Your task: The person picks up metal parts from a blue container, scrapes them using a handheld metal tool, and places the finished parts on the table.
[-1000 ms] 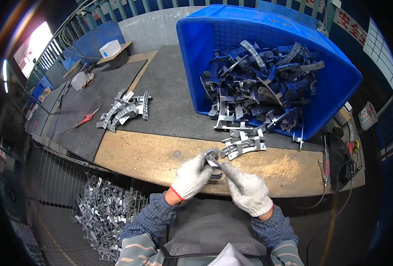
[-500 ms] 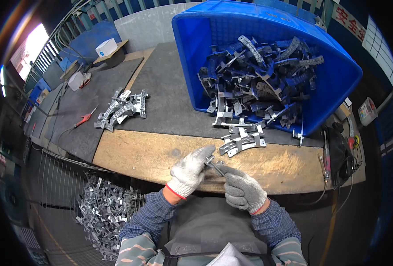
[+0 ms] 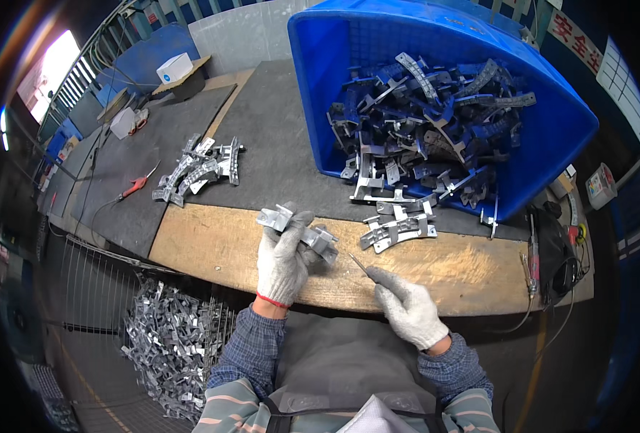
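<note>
In white knitted gloves with grey palms, both hands are over the wooden front strip of the bench. My left hand grips a curved silver metal bracket, its fingers wrapped round the middle and both ends sticking out. Closed in my right hand is a thin pointed metal tool, perhaps a file, whose tip points up and left, apart from the bracket. The tool's handle is hidden by the glove. Beyond my hands, a couple of similar brackets lie at the strip's far edge.
A tilted blue bin full of brackets opens toward me. More brackets form a small pile at the left, near a red-handled tool. Below left, a wire basket holds many metal parts. A corded tool lies at the right edge.
My left hand has moved up and left, turning the bracket so its length shows. My right hand has drawn away to the right with the tool, opening a gap between them.
</note>
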`<state>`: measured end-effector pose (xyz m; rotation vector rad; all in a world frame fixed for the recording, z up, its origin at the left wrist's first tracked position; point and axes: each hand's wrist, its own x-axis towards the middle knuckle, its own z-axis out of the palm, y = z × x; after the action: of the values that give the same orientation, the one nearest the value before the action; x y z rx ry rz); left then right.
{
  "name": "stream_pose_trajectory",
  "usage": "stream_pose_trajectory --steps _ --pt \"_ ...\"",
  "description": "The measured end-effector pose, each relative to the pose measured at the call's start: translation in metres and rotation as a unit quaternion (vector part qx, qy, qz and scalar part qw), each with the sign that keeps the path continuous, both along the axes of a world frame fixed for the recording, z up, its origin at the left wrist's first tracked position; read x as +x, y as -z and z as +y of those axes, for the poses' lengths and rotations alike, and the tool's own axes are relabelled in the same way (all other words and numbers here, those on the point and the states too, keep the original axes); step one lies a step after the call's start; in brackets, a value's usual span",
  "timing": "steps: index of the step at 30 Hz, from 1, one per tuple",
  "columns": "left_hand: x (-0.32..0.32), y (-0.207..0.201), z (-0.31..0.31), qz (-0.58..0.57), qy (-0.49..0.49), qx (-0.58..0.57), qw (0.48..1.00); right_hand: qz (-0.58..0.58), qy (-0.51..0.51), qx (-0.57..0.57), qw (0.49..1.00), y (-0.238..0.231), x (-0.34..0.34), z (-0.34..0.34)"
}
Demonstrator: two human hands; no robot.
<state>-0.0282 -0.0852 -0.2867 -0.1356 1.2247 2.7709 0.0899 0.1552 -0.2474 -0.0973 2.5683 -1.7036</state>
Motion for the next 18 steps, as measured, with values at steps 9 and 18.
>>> stream_pose_trajectory --steps 9,18 --pt "0.027 -0.011 0.023 0.043 -0.070 -0.008 0.997 0.062 -0.015 0.108 0.992 0.027 0.000 -0.012" --pt "0.078 0.012 0.028 0.283 0.044 -0.210 0.935 -0.188 -0.036 -0.158 0.969 0.040 -0.010 -0.001"
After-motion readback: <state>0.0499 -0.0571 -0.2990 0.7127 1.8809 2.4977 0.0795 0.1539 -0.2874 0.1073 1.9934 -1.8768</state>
